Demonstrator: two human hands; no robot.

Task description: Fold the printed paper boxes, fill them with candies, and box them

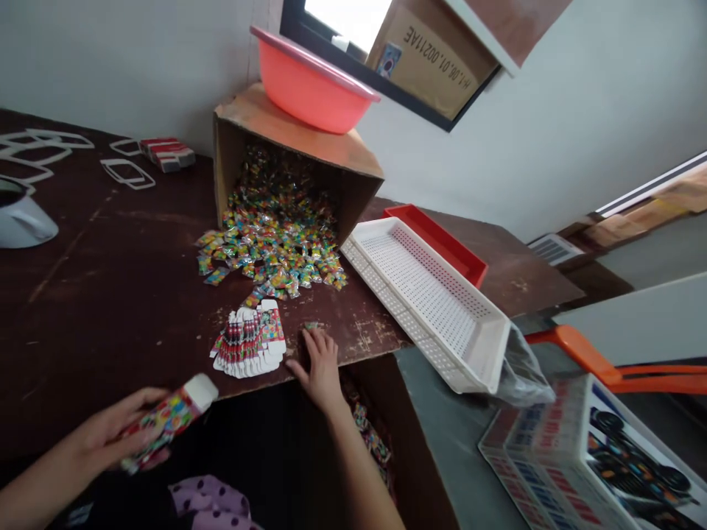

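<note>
My left hand is closed round a small colourful printed box with a white end flap, held near the table's front edge. My right hand lies on the dark wooden table with fingers stretched out, fingertips touching a small wrapped candy. Between the hands lies a fanned stack of flat unfolded boxes. Behind it, a heap of colourful wrapped candies spills from a cardboard box tipped on its side.
A pink basin rests on the cardboard box. A white perforated tray overhangs the table's right edge over a red tray. A printed carton sits lower right, near an orange handle. White cut-outs and a red pack lie far left.
</note>
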